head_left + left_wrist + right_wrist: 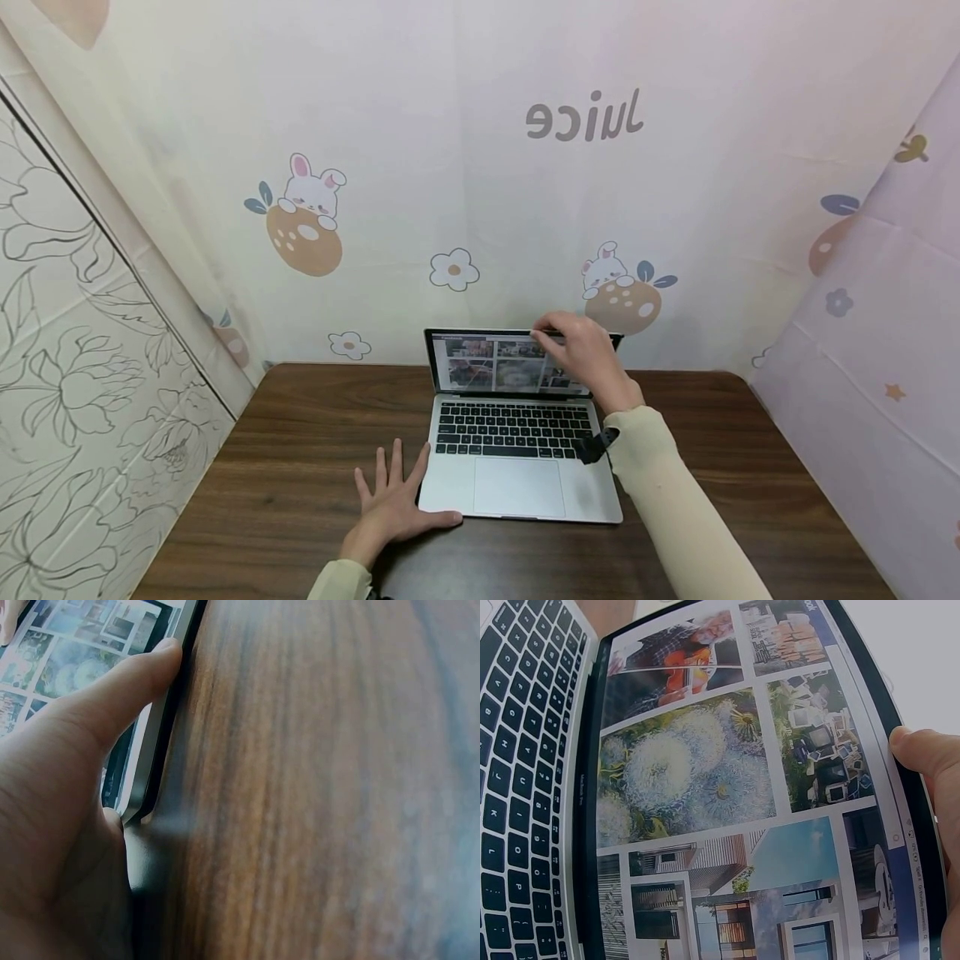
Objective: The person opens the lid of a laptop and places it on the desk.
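Note:
A silver laptop [517, 487] stands unfolded on the dark wooden table, its screen [468, 375] lit with rows of pictures. My right hand [588, 354] pinches the top edge of that screen, right of its middle. In the right wrist view the thumb [911, 746] lies on the black bezel; the fingers behind the lid are mostly hidden. My left hand [393, 508] is spread at the laptop's front left corner, its thumb touching the front edge and the other fingers pointing away over the table. The left wrist view shows that thumb [142, 679] along the laptop's rim.
The wooden table [315, 425] extends to both sides of the laptop. Right behind it hangs a pale curtain [390, 208] printed with rabbits and fruit. More printed cloth [82, 400] covers the left side. A black strap piece [596, 446] on the right wrist hangs over the keyboard.

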`<control>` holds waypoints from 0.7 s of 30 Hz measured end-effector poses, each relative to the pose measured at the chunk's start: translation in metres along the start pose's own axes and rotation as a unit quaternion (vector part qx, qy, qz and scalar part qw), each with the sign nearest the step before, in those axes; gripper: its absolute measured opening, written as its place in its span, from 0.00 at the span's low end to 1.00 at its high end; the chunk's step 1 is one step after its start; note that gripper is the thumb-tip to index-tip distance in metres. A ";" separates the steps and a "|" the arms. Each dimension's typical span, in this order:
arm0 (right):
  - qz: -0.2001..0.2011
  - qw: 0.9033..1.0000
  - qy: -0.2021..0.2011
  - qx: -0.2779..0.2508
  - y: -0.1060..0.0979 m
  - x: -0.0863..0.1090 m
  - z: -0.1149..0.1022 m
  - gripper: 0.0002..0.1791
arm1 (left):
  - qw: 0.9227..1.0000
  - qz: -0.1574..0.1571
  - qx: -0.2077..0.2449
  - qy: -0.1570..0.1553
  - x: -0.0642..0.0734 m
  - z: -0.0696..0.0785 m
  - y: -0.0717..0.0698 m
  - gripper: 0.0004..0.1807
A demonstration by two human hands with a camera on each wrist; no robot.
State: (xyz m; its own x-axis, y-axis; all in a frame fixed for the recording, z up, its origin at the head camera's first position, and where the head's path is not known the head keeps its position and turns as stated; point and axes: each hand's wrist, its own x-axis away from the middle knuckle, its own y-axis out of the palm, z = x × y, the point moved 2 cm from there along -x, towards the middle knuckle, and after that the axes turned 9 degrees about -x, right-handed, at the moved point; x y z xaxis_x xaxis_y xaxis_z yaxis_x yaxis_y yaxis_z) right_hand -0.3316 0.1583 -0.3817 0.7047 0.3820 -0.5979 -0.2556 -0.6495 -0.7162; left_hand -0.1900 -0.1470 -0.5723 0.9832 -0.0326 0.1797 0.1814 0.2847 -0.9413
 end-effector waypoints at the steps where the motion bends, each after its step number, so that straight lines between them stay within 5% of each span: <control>1: 0.000 1.000 -0.001 -0.001 0.000 0.000 0.000 0.06 | 1.000 0.000 0.004 0.001 0.001 0.001 -0.001 0.74; 21: -0.002 1.000 0.016 -0.002 0.003 -0.006 0.006 0.07 | 1.000 -0.015 0.016 0.003 0.006 0.006 -0.011 0.73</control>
State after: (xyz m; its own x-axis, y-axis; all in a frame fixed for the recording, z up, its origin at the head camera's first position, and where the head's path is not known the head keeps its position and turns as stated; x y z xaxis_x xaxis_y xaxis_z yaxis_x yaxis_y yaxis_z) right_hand -0.3407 0.1577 -0.3826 0.7270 0.3625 -0.5831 -0.2502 -0.6510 -0.7167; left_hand -0.1862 -0.1448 -0.5594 0.9773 -0.0483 0.2064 0.2110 0.3149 -0.9254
